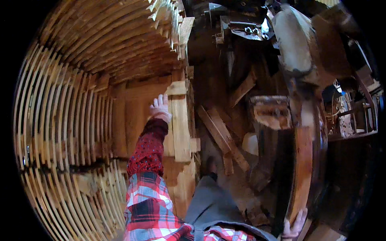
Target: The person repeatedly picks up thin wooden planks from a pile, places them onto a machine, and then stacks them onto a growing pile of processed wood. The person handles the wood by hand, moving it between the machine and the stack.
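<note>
The left hand (161, 107), in a pale glove, reaches out at about eleven o'clock from the picture's middle, fingers spread flat and open against the side of a short upright wooden plank (181, 128). It grips nothing; the flat palm looks meant to steady or square the plank against the stack rather than lift it. The plank stands at the right edge of a tall stack of sawn slats (80, 120) that fills the whole left side, laid in even rows with gaps between them, probably so air can pass.

The right hand (295, 228) sits low at five o'clock, fingers curled over the edge of a long brown board (305, 168). How tightly it holds, I cannot tell. Offcuts (223, 140) lie loose on the floor between the two hands, below dark machinery (241, 24) at twelve o'clock.
</note>
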Demonstrator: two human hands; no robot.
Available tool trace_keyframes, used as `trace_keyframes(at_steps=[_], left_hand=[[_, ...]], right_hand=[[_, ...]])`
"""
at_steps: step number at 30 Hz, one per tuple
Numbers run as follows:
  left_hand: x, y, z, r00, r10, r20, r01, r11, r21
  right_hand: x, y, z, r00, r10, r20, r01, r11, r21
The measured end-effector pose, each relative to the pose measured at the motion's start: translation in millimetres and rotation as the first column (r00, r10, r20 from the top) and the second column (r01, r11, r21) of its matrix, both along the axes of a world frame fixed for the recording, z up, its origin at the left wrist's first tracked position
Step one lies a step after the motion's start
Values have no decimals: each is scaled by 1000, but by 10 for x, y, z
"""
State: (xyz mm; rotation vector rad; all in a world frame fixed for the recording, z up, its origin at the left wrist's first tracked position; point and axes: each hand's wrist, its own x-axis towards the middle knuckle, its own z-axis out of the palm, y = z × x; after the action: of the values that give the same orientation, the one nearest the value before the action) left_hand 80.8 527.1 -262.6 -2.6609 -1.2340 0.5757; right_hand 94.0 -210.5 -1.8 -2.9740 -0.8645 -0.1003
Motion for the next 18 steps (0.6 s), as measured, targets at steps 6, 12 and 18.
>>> trace_keyframes(at_steps=[6,12,18], left_hand=[[802,1029,-390,964,222,-147,-257,921,-293],[308,471,-202,962,-221,-158,221,975,-21],[-880,-1467,-72,821,-570,-16,521,761,-388]], right_hand=[[207,-37,-314,954,-212,-214,247,956,155],[333,151,-429,991,-128,41,123,987,106],[1287,257,-888,971,233,43,-232,895,380]])
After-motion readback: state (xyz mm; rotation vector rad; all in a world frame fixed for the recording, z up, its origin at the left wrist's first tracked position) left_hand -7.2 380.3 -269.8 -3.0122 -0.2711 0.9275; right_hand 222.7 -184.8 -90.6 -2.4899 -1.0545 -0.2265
